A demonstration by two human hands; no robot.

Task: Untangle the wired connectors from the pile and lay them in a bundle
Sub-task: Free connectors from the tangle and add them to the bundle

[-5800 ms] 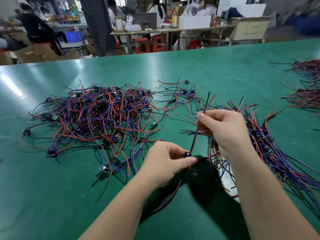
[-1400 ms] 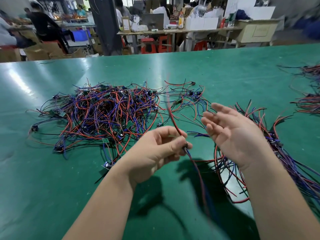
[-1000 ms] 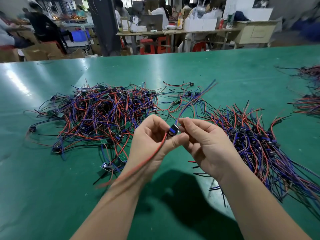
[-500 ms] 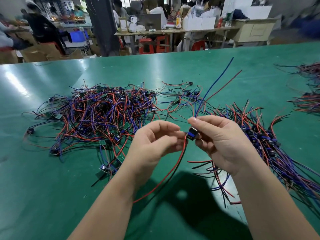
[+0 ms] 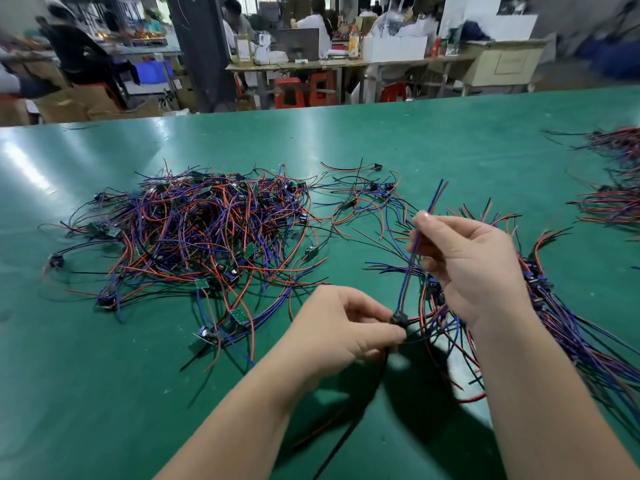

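Left hand [image 5: 341,332] pinching connector [image 5: 398,320]; right hand [image 5: 472,263] pinching its wires [image 5: 420,237], pointing 12 o'clock. Light, limp, snag-prone; holding by connector body seems best.

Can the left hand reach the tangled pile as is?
Probably yes: nothing lies between the left hand and the tangled pile. But it pinches a connector, so it must let go first.

A single wide-angle camera, worn on the head, looks forward and down across the green desk [image 5: 381,140]. It sits close above the left hand [image 5: 341,329] and right hand [image 5: 474,268]. The distant workshop [image 5: 311,46] fills the top strip.
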